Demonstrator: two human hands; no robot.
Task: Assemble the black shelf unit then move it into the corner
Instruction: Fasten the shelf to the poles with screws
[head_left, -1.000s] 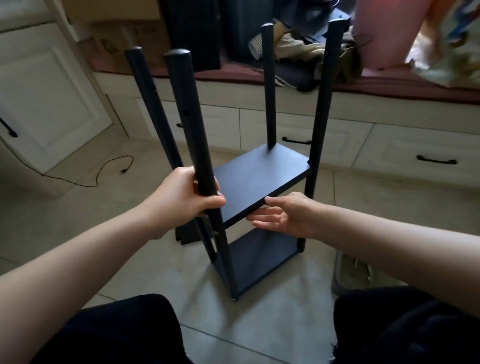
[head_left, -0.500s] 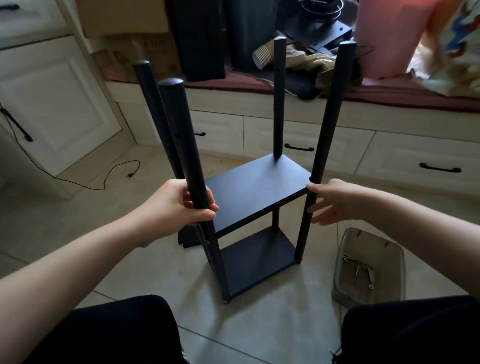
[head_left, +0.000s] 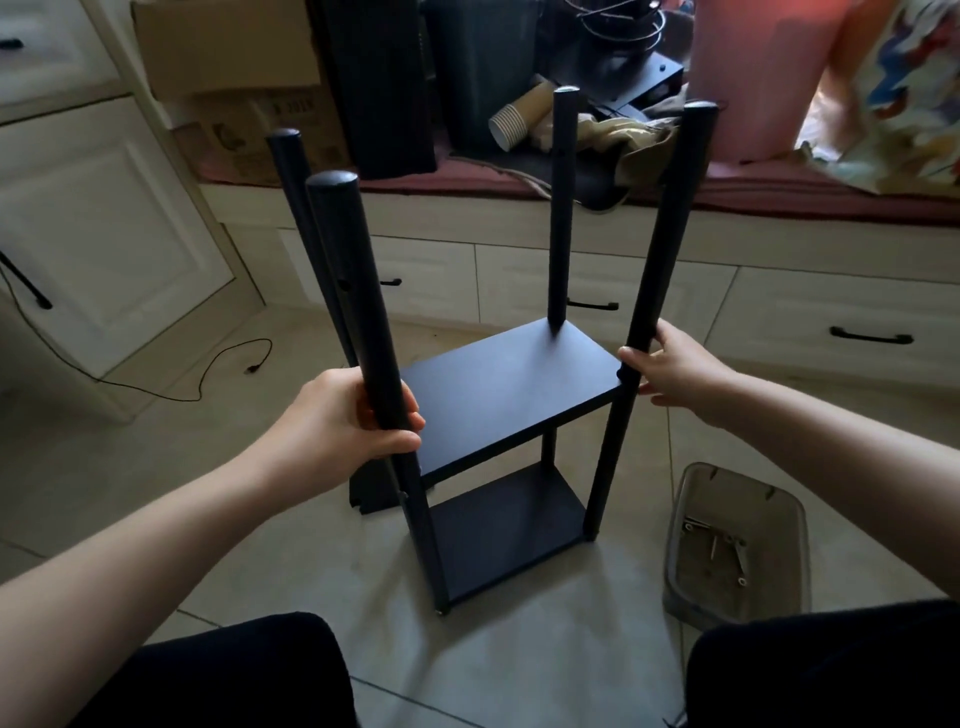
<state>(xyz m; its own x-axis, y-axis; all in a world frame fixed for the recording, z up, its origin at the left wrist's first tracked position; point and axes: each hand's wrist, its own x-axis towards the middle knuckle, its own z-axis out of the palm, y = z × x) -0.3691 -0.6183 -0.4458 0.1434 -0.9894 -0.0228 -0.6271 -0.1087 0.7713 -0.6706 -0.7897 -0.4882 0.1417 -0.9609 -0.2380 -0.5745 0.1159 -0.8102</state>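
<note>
The black shelf unit (head_left: 511, 387) stands upright on the tiled floor in front of me, with two boards fitted between several round posts that rise well above the upper board. My left hand (head_left: 343, 421) grips the near left post (head_left: 358, 312) at the height of the upper board. My right hand (head_left: 675, 369) holds the near right post (head_left: 662, 249), thumb in front and fingers behind it. The lower board (head_left: 506, 525) sits close to the floor. Another black piece (head_left: 371, 493) lies on the floor behind the left post, mostly hidden.
A clear plastic tub (head_left: 737, 551) with screws sits on the floor at the right. A window seat with white drawers (head_left: 597, 291) runs behind, piled with a cardboard box (head_left: 228, 57), paper cups (head_left: 519, 119) and black panels. A cable (head_left: 208, 369) trails left. My knees frame the bottom.
My right hand left the underside of the upper board and moved right and up onto the near right post. My left hand kept its grip. The view pulled back a little.
</note>
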